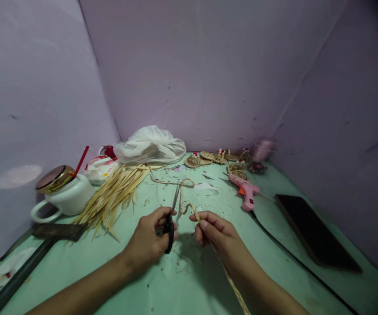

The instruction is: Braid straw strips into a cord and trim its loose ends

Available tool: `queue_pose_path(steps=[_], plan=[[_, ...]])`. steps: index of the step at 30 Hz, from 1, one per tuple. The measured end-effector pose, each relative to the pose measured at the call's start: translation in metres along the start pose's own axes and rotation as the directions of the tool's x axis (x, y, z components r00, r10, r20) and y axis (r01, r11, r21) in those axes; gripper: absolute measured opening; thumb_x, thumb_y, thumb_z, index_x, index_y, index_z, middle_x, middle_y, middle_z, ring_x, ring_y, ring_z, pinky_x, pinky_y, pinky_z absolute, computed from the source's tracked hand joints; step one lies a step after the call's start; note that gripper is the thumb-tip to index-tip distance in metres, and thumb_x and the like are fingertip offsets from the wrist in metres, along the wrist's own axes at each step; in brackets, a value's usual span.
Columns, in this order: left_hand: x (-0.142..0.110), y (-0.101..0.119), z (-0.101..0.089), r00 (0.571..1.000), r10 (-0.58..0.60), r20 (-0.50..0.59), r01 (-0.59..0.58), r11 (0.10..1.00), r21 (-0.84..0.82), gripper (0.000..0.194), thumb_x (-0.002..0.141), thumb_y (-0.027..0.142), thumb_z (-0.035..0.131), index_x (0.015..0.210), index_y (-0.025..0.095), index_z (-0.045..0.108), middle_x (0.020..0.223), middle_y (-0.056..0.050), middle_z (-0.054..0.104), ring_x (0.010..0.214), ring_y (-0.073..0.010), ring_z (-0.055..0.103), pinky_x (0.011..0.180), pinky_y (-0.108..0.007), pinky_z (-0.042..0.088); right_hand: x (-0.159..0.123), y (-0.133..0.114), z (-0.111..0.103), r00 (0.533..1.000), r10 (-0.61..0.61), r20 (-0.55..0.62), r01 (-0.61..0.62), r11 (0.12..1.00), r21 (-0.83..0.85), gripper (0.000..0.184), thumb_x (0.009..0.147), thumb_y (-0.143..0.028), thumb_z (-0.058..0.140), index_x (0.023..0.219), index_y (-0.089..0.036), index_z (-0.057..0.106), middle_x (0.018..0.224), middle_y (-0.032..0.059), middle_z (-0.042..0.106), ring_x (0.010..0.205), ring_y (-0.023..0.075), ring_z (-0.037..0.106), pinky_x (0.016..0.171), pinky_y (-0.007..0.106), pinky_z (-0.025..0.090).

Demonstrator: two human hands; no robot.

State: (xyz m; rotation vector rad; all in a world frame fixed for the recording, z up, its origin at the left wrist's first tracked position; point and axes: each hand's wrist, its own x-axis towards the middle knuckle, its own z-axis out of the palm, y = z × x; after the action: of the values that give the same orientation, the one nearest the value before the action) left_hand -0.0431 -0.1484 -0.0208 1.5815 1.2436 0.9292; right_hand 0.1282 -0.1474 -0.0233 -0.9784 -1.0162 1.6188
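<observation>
Black-handled scissors (169, 232) are in my left hand (149, 236), fingers through the handles and blades pointing away from me. Between thumb and fingers, my right hand (215, 229) pinches a braided straw cord (191, 207). From that pinch the cord runs back toward me along my right forearm. Its other stretch curls on past the scissor blades, makes a small loop, and trails over the table to the left. The blades stand just left of the cord; whether they touch it I cannot tell.
Dry straw strips (116, 192) lie at left beside a white mug (74, 194) and a hammer (59, 232). A plastic bag (152, 144) and small woven straw hats (193, 160) sit along the back. At right are a pink glue gun (246, 190), its cable, and a dark phone or tablet (316, 232).
</observation>
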Motion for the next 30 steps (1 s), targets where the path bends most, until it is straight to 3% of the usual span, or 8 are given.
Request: queue_pose_path(steps=[4, 8, 11, 13, 17, 19, 23, 30], plan=[[0.001, -0.002, 0.0, 0.995, -0.095, 0.034, 0.1, 0.971, -0.216, 0.04, 0.066, 0.029, 0.062, 0.099, 0.015, 0.047, 0.076, -0.003, 0.06, 0.065, -0.0135, 0.057, 0.056, -0.024, 0.044, -0.002, 0.005, 0.002, 0.998, 0.029, 0.055, -0.029, 1.0, -0.001, 0.032, 0.07, -0.035, 0.062, 0.097, -0.018, 0.057, 0.059, -0.0032, 0.059, 0.032, 0.004, 0.036, 0.034, 0.019, 0.035], [0.002, -0.004, -0.001, 0.994, -0.102, 0.035, 0.108, 0.939, -0.327, 0.044, 0.065, 0.032, 0.063, 0.101, 0.014, 0.045, 0.078, -0.005, 0.061, 0.064, -0.0138, 0.057, 0.056, -0.025, 0.044, -0.003, 0.006, 0.005, 0.993, 0.094, 0.071, -0.103, 0.986, 0.128, 0.032, 0.064, -0.031, 0.067, 0.092, -0.017, 0.059, 0.074, 0.0007, 0.063, 0.031, 0.0016, 0.034, 0.032, 0.02, 0.041], [0.0, -0.004, -0.003, 1.0, -0.028, 0.008, 0.029, 0.992, -0.122, 0.039, 0.067, 0.029, 0.059, 0.102, 0.014, 0.047, 0.08, -0.005, 0.061, 0.069, -0.0154, 0.058, 0.057, -0.026, 0.046, -0.002, 0.006, 0.005, 0.992, 0.128, 0.02, -0.129, 0.974, 0.186, 0.026, 0.062, -0.026, 0.069, 0.083, -0.015, 0.061, 0.069, 0.0014, 0.062, 0.043, 0.0053, 0.045, 0.039, 0.019, 0.046], [-0.001, -0.005, -0.004, 0.991, 0.13, -0.014, -0.127, 0.983, 0.129, 0.036, 0.068, 0.023, 0.057, 0.102, 0.015, 0.05, 0.083, -0.006, 0.062, 0.075, -0.017, 0.057, 0.065, -0.03, 0.047, -0.002, 0.004, 0.005, 0.991, 0.134, -0.007, -0.131, 0.974, 0.186, 0.026, 0.061, -0.026, 0.069, 0.083, -0.014, 0.062, 0.067, 0.0017, 0.061, 0.048, 0.0073, 0.048, 0.039, 0.018, 0.044], [-0.004, -0.008, -0.005, 0.909, 0.416, 0.026, -0.376, 0.79, 0.485, 0.037, 0.064, 0.014, 0.054, 0.101, 0.018, 0.053, 0.087, -0.004, 0.062, 0.078, -0.018, 0.055, 0.072, -0.034, 0.045, -0.004, 0.002, 0.006, 0.993, 0.114, -0.021, -0.111, 0.989, 0.097, 0.029, 0.063, -0.033, 0.069, 0.086, -0.016, 0.063, 0.065, -0.0013, 0.057, 0.038, 0.0028, 0.035, 0.03, 0.014, 0.028], [-0.004, -0.01, -0.004, 0.9, 0.433, 0.054, -0.395, 0.754, 0.525, 0.039, 0.064, 0.012, 0.052, 0.103, 0.019, 0.053, 0.085, -0.004, 0.062, 0.076, -0.017, 0.055, 0.071, -0.032, 0.045, -0.005, 0.002, 0.006, 0.994, 0.097, -0.045, -0.097, 0.995, 0.003, 0.027, 0.063, -0.034, 0.069, 0.083, -0.017, 0.064, 0.055, -0.005, 0.051, 0.035, 0.0016, 0.03, 0.031, 0.015, 0.025], [-0.002, -0.01, -0.004, 0.895, 0.435, 0.095, -0.413, 0.729, 0.546, 0.04, 0.064, 0.012, 0.05, 0.104, 0.018, 0.051, 0.084, -0.004, 0.063, 0.075, -0.0171, 0.055, 0.071, -0.032, 0.045, -0.003, 0.003, 0.004, 0.995, -0.017, -0.094, 0.004, 0.991, -0.134, 0.021, 0.065, -0.033, 0.068, 0.075, -0.015, 0.066, 0.048, -0.0043, 0.048, 0.041, 0.0055, 0.04, 0.039, 0.018, 0.033], [-0.002, -0.009, -0.008, 0.801, 0.539, 0.262, -0.562, 0.523, 0.641, 0.051, 0.063, 0.012, 0.047, 0.114, 0.017, 0.044, 0.087, -0.006, 0.061, 0.08, -0.0189, 0.056, 0.093, -0.048, 0.029, 0.0, 0.001, -0.001, 0.991, -0.047, -0.128, 0.04, 0.998, -0.058, 0.022, 0.063, -0.031, 0.067, 0.078, -0.014, 0.067, 0.059, 0.0, 0.057, 0.041, 0.007, 0.042, 0.04, 0.022, 0.035]])
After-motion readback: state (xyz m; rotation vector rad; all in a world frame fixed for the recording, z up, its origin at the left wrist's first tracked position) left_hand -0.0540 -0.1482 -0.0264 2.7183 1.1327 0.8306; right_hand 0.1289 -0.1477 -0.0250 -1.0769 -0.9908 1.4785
